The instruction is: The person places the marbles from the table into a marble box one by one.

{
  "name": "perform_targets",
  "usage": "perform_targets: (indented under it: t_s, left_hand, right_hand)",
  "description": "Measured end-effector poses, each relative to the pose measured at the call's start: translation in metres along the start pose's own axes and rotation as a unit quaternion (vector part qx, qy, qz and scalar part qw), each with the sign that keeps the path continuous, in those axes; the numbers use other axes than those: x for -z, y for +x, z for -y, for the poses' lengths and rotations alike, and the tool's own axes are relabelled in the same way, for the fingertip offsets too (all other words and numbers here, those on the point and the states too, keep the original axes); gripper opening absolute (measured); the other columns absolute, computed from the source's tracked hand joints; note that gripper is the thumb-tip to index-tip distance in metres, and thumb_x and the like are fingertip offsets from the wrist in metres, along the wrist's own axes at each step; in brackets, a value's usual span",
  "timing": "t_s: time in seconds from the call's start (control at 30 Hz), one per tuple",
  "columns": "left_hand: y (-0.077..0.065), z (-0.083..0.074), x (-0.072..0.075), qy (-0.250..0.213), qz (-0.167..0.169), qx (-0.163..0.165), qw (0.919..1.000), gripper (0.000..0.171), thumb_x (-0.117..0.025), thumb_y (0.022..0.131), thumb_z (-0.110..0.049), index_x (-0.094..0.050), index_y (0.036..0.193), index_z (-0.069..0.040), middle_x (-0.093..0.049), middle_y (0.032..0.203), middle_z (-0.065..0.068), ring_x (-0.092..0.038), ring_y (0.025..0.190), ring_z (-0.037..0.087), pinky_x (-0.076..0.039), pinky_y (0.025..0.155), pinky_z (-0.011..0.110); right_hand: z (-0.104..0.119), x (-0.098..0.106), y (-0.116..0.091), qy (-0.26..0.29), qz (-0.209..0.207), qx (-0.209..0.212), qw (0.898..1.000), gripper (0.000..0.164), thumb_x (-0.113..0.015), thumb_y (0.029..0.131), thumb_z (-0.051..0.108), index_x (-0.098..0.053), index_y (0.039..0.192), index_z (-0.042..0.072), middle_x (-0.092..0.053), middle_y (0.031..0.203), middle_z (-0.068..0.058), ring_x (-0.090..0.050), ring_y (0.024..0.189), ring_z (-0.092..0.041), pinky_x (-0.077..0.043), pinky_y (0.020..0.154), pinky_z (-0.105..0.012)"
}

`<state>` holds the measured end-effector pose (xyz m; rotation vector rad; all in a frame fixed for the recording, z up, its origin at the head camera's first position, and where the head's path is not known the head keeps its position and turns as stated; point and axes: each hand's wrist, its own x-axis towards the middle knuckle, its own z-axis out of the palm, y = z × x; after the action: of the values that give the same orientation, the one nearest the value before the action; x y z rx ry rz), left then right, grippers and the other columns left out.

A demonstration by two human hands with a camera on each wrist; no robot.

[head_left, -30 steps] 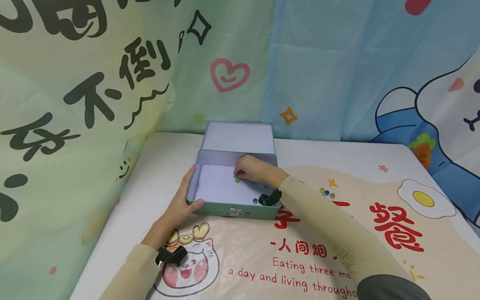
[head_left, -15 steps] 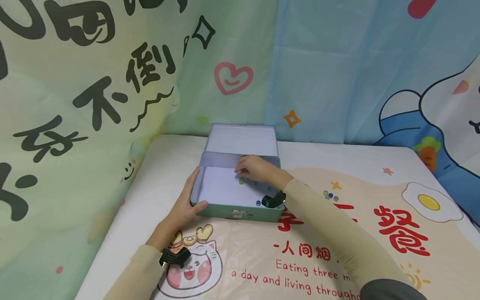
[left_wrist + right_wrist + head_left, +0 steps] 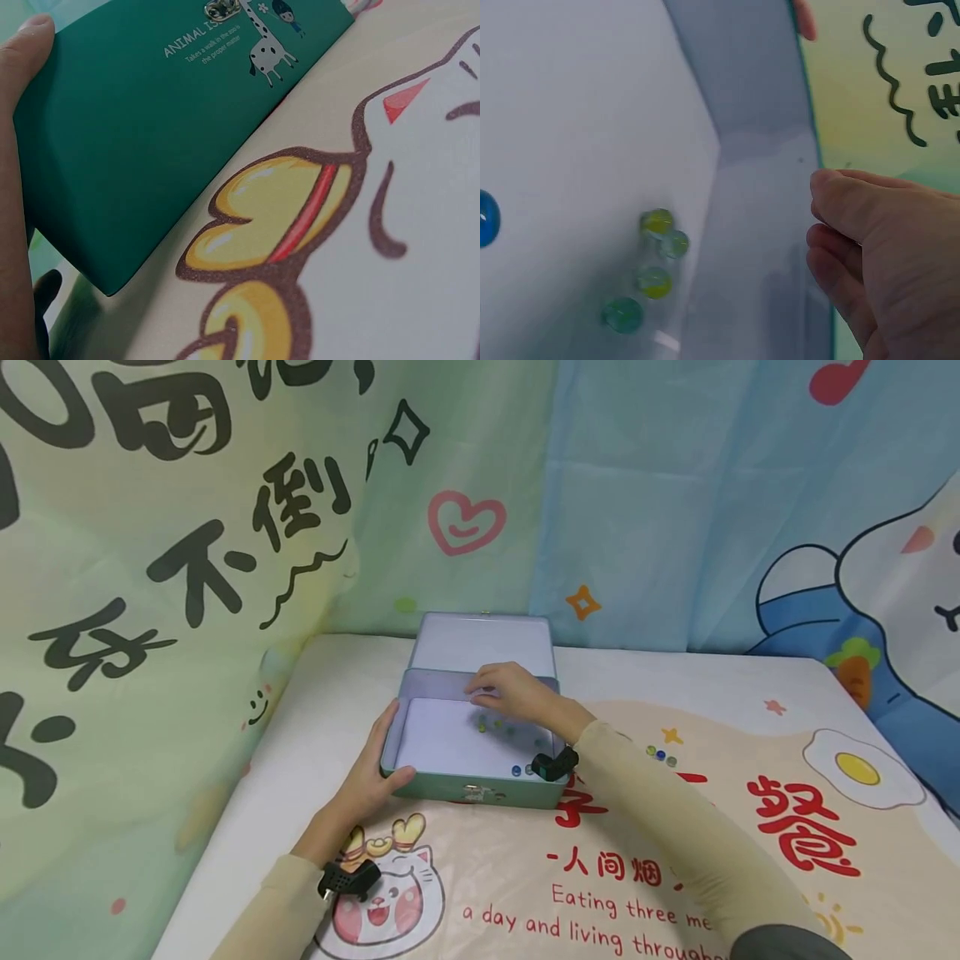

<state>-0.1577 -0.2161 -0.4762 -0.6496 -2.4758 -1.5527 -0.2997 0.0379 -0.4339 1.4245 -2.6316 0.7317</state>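
A green tin box (image 3: 487, 789) stands with its lid (image 3: 483, 639) swung back. My left hand (image 3: 367, 760) grips its left side, the thumb at the front corner and the fingers along the side wall; in the left wrist view the thumb touches the printed front. Over the inside of the box is my right hand (image 3: 513, 693), with loosely bent fingers and nothing visible in them. Beneath it, several glass marbles lie on the white floor of the box: a yellow-green marble (image 3: 655, 282), a teal marble (image 3: 622, 315) and a blue marble (image 3: 487, 217) among them.
On the table to the right of the box lies a small group of marbles (image 3: 661, 756). The printed tablecloth (image 3: 600, 893) covers the front of the table, and a printed cloth backdrop (image 3: 622, 527) hangs behind.
My right hand has risen a little from the box floor and its fingers have loosened, with more of the marbles showing below. The left hand keeps its grip. The head view has shifted slightly.
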Motion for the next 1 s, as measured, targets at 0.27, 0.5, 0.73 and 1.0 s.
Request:
perform_targets:
  t_s: [0.27,0.5,0.73,1.0]
  left_hand:
    - [0.001,0.016,-0.004,0.002,-0.003,0.0,1.0,0.097,-0.063,0.084,-0.044,-0.007,0.153,-0.007,-0.01,0.157,0.022,-0.017,0.14,0.049,-0.019,0.104,0.071]
    - [0.001,0.042,-0.007,0.018,-0.012,0.0,0.9998,0.097,-0.06,0.082,-0.059,-0.006,0.154,-0.024,-0.009,0.16,0.009,-0.017,0.143,0.04,-0.019,0.106,0.069]
    - [0.0,0.041,-0.007,0.022,-0.014,-0.002,0.9997,0.097,-0.057,0.082,-0.064,-0.006,0.154,-0.026,-0.009,0.16,0.006,-0.016,0.143,0.04,-0.018,0.105,0.07]
    - [0.0,0.039,-0.007,0.02,-0.01,0.01,0.9997,0.096,-0.059,0.081,-0.062,-0.005,0.154,-0.028,-0.008,0.16,0.006,-0.015,0.143,0.041,-0.018,0.105,0.071]
  right_hand:
    - [0.004,0.02,-0.017,-0.004,-0.027,-0.038,0.999,0.028,-0.068,0.088,0.018,-0.07,0.115,0.009,-0.069,0.112,-0.003,-0.064,0.104,-0.018,-0.051,0.091,-0.034]
    - [0.004,0.034,-0.04,-0.001,-0.066,-0.043,0.997,0.029,-0.07,0.086,0.016,-0.07,0.115,0.01,-0.069,0.113,-0.003,-0.063,0.106,-0.019,-0.051,0.091,-0.038]
    - [-0.001,0.041,-0.067,0.01,-0.107,-0.071,0.992,0.03,-0.071,0.085,0.013,-0.07,0.114,0.009,-0.068,0.114,-0.005,-0.062,0.108,-0.022,-0.051,0.09,-0.039]
    - [-0.011,0.047,-0.105,0.03,-0.14,-0.151,0.978,0.033,-0.07,0.085,0.015,-0.068,0.118,0.013,-0.066,0.118,-0.005,-0.061,0.111,-0.024,-0.049,0.095,-0.044]
